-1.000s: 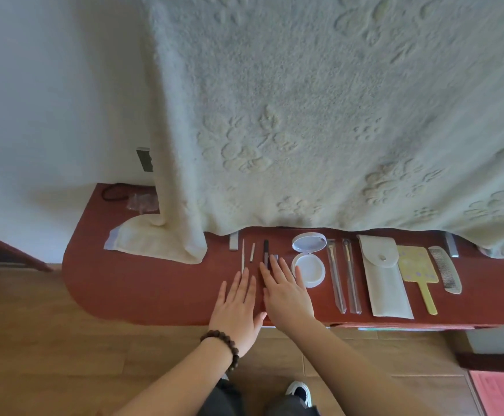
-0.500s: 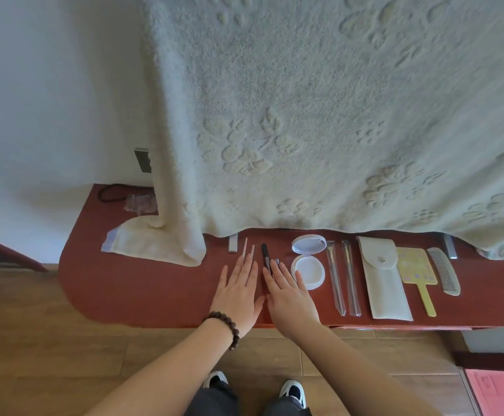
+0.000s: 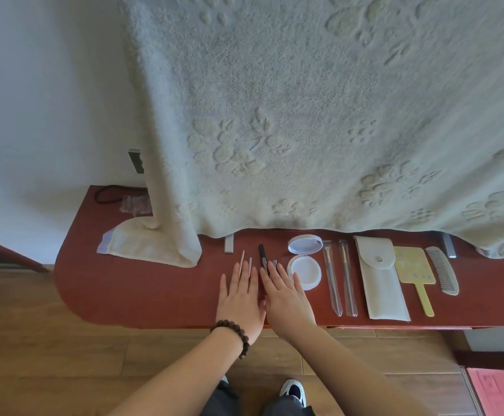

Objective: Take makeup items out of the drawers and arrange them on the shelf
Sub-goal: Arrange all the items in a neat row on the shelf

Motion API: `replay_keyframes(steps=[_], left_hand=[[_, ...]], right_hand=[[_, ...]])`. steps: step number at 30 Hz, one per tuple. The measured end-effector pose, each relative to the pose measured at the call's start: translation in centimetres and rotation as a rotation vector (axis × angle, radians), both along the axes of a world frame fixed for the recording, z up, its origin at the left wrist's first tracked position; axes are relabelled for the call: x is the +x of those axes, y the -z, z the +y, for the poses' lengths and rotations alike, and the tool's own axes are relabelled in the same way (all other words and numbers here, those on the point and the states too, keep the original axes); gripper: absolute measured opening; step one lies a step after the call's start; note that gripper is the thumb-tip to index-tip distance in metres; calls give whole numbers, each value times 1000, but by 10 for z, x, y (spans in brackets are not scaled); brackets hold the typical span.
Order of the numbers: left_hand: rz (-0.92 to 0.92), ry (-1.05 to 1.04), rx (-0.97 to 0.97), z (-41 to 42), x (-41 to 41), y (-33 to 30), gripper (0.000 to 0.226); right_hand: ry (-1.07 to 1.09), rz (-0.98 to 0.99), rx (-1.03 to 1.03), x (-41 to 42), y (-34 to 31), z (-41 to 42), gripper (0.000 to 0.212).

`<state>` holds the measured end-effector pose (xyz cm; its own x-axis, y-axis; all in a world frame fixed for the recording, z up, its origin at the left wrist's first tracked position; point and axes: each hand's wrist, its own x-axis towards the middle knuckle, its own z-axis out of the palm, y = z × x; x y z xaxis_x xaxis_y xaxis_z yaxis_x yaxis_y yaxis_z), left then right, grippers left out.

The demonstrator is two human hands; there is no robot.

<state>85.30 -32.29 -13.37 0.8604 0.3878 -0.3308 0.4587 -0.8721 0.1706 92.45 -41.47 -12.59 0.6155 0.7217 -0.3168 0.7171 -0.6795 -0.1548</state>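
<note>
Makeup items lie in a row on the red-brown shelf (image 3: 130, 292). My left hand (image 3: 240, 298) rests flat, fingers apart, over two thin pale sticks (image 3: 242, 259). Beside it my right hand (image 3: 286, 298) lies flat too, its fingertips over a dark pencil (image 3: 262, 256). To the right come an open white compact (image 3: 304, 265), two brushes in clear sleeves (image 3: 339, 280), a white pouch (image 3: 381, 280), a yellow hand mirror (image 3: 414, 271) and a grey comb (image 3: 442, 270). Neither hand holds anything.
A cream towel (image 3: 304, 115) hangs over the shelf's back and folds onto its left part. A black hair tie (image 3: 105, 195) and a clear wrapper (image 3: 135, 204) lie at the far left. Wooden floor is below; a pink sheet (image 3: 499, 391) sits at bottom right.
Both hands slid a little forward over the sticks and pencil, staying flat. The view shifted slightly; the other items have not moved.
</note>
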Motion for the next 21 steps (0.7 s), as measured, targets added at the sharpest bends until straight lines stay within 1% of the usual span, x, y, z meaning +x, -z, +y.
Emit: replay_keyframes(steps=[4, 8, 11, 14, 21], left_hand=[[-3, -22, -12, -5, -1, -2, 64], [-39, -60, 11, -3, -9, -8, 70], [-22, -67, 19, -2, -24, -9, 72], [25, -60, 2, -4, -34, -8, 73], [52, -71, -8, -9, -31, -2, 75]], right_hand=[[-7, 19, -9, 1, -5, 1, 59], [-7, -2, 22, 0, -11, 2, 62], [-72, -36, 54, 0, -15, 10, 62], [-133, -32, -4, 1, -15, 19, 61], [-172, -14, -97, 3, -6, 17, 62]])
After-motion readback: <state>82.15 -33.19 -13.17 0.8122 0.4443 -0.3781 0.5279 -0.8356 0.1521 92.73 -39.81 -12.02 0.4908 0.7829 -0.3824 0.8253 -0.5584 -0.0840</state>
